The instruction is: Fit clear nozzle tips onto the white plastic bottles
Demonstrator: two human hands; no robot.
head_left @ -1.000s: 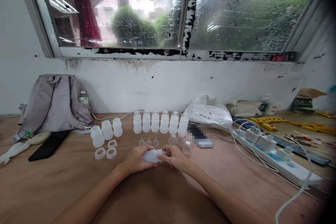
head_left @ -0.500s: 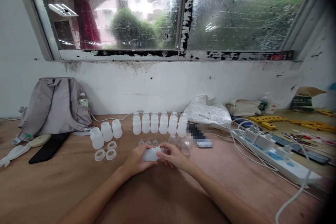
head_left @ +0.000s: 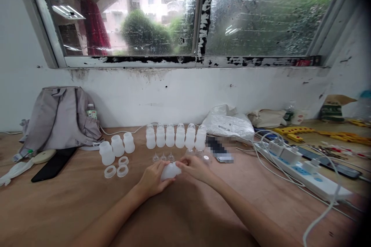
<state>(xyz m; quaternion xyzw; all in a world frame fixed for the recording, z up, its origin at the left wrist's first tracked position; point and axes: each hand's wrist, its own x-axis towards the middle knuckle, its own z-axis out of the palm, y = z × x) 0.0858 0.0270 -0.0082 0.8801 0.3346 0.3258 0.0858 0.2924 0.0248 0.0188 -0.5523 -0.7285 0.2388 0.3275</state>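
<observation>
Between my two hands lies a frosted white baby bottle, tilted on its side above the table. My left hand wraps round its body. My right hand closes its fingers at the bottle's right end and hides what is there. Just beyond my fingers, three clear bottle nipples stand on the table. Clear domed caps sit behind my right hand, partly covered by it. Farther back is a row of several capped bottles. Three uncapped bottles stand at left, with three collar rings in front.
A grey backpack and a black phone are at left. Behind the bottles lies a silvery plastic bag, near a pixelated phone. A white power strip with looping cables occupies the right side. Wall and window rise behind.
The bottle has turned and shifted slightly right, its end now covered by my right fingers. My right hand has moved up a little over the clear caps.
</observation>
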